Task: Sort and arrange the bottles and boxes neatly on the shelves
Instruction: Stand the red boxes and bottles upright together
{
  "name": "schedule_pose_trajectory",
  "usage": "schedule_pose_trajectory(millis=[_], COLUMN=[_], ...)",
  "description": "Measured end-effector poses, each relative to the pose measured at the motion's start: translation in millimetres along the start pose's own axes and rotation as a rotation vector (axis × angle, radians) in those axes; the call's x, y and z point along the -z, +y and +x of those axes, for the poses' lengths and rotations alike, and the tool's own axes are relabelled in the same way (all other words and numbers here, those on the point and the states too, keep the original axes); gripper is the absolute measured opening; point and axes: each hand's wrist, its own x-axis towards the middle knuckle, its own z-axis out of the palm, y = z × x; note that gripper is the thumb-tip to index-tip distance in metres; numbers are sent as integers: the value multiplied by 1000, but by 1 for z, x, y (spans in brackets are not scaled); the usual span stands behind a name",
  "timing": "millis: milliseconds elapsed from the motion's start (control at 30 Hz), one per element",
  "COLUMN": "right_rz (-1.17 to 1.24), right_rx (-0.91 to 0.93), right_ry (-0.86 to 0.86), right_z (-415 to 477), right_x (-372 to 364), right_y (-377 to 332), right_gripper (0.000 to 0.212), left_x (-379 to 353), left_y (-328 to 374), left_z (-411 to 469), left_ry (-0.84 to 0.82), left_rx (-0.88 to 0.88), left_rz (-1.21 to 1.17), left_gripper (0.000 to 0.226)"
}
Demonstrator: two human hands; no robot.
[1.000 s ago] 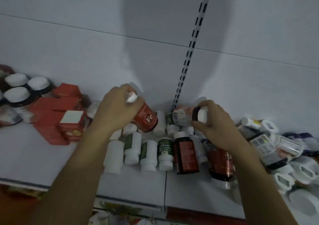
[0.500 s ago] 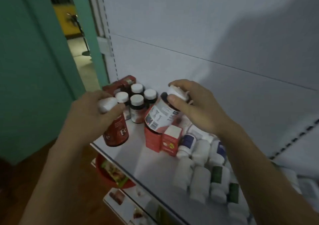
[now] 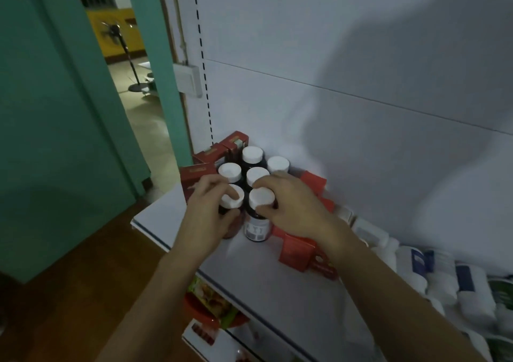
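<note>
**Both hands on upright bottles at the shelf's left end**

The left hand (image 3: 206, 214) curled round a red-bodied bottle (image 3: 232, 199), thumb low on its side and fingertips over the rim of its white cap. Just beside it, the right hand (image 3: 288, 209) pinched the white cap of a dark bottle (image 3: 256, 228) between thumb and fingers, with a pale label showing on the body below. Both bottles stood upright on the white shelf (image 3: 277, 292), long axes vertical and caps towards the camera, side by side and touching or nearly so. Their caps were on, so the contents could not be seen.

Directly behind them stood four more white-capped bottles (image 3: 252, 154), also upright and packed close, so that the six formed a tight block near the shelf's left end, against the white back panel (image 3: 333, 56). Red boxes (image 3: 219, 150) lay behind and to the left of the block, and further red boxes (image 3: 297, 250) lay to its right, under the right wrist. Farther right, white bottles (image 3: 416, 264) lay on their sides in a heap. On the level below, a red bowl (image 3: 211, 306) held colourful packets. To the left were a green wall (image 3: 55, 111) and a doorway with a standing fan (image 3: 115, 28).
</note>
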Motion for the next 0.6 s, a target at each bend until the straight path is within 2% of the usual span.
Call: schedule_pose_trajectory(millis=[100,200,400,533,600], right_rz=[11,-41,-217,-254,-240], right_rx=[-26,-19,-131,-306,-438], right_ry=[101,66,51,-53,-101], right_z=[-3,-9,-49,-112,-156], right_x=[7,24,78,117,132], right_y=[5,12,36,59,75], right_gripper=[40,38,38,42,44], left_x=[1,15,49,13,-21], left_y=[-3,8,75,131,164], left_z=[7,24,81,95,91], left_ry=[-39,-127,-438,-569,-637], left_rx=[-87,-154,-320,-506,-588], left_rz=[42,252,660,598,472], left_gripper=[31,25,30,27,39])
